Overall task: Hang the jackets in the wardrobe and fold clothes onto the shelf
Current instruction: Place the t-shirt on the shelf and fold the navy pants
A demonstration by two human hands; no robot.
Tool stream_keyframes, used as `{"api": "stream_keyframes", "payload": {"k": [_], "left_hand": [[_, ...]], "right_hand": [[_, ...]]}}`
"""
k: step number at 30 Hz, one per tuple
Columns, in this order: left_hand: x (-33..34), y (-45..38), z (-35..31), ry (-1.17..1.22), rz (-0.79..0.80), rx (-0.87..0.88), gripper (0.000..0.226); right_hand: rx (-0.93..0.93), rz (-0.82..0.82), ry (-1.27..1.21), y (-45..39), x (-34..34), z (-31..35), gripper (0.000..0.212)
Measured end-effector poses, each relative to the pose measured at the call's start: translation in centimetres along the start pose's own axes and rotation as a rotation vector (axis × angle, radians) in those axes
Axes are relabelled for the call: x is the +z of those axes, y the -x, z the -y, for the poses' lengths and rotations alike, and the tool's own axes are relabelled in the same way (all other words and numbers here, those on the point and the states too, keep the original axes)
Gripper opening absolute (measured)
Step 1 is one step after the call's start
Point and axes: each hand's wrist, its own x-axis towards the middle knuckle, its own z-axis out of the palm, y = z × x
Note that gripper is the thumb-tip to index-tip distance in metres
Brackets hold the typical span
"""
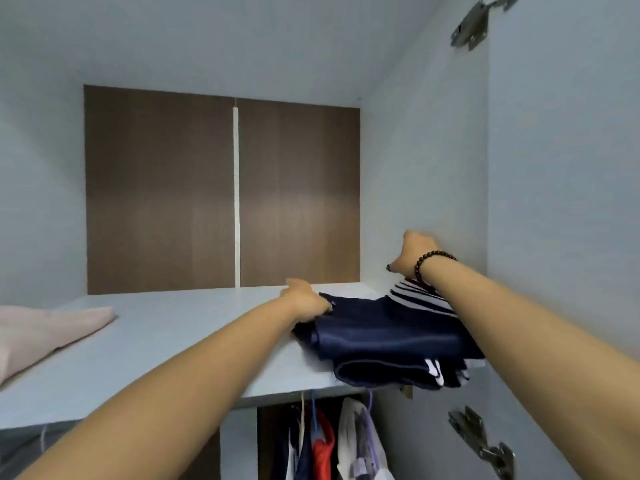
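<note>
Wardrobe shelf point(166, 337): left hand point(304, 299) on navy clothes point(388, 337), right hand point(415, 252) raised.

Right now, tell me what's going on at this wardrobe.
A person is settling a folded navy satin garment onto the pale wardrobe shelf. The left hand grips its far edge; the right hand, wearing a dark beaded bracelet, hovers above a striped piece. A folded pink cloth lies left; clothes hang below.
</note>
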Motion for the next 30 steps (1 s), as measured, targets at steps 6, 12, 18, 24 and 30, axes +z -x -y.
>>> {"api": "stream_keyframes", "payload": {"k": [6,12,18,24,30], "left_hand": [[-0.5,9.4,0.2,0.0,0.188,0.39,0.071],[1.5,10.5,1.3,-0.474,0.333,0.536,0.085],[1.8,5.7,-0.7,-0.587,0.43,0.587,0.082],[2.4,2.3,-1.5,-0.647,0.473,0.511,0.065],[1.9,3.6,-1.4,-0.406,0.446,0.476,0.05]], "right_hand": [[-0.165,0.276,-0.04,8.4,0.1,-0.8,0.036],[-0.163,0.057,-0.014,12.3,4.4,-1.8,0.036],[-0.161,0.258,0.09,7.1,5.0,-2.2,0.04],[-0.211,0.45,0.301,2.4,6.0,-1.6,0.048],[-0.228,0.502,0.286,1.1,6.4,-1.3,0.053]]}}
